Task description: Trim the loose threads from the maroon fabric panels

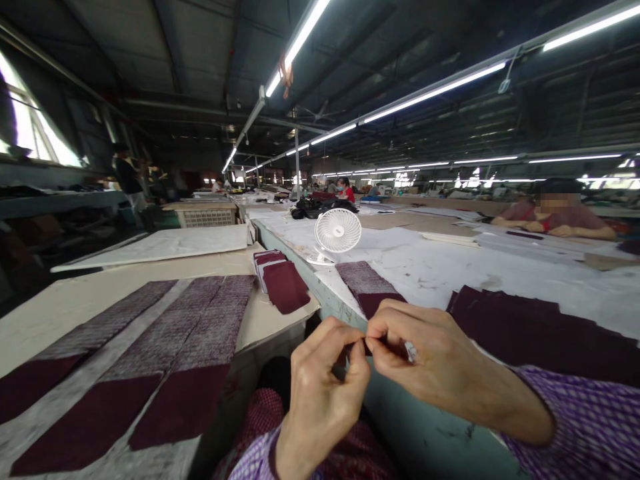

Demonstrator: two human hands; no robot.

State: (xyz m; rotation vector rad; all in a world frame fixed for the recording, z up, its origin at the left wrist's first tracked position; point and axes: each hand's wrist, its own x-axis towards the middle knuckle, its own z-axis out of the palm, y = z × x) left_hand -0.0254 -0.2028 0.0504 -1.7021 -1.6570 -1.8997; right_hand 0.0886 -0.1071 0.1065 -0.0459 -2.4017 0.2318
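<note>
Hands (pixel 325 387) pinch something (pixel 367 344); crate (pixel 206 217) contents hidden

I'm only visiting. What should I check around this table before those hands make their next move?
1. Bare left hand and bare right hand brought together at the fingertips: ok.
2. What they pinch identifiable: cannot tell, too small and mostly hidden.
3. Round white plastic-looking fan away from both hands: ok, it stands beyond them.
4. Dark maroon cloth stack on the right squared up: not ok, edges staggered.
5. Long grey-and-maroon fabric panels on the left lying flat: ok.
</note>
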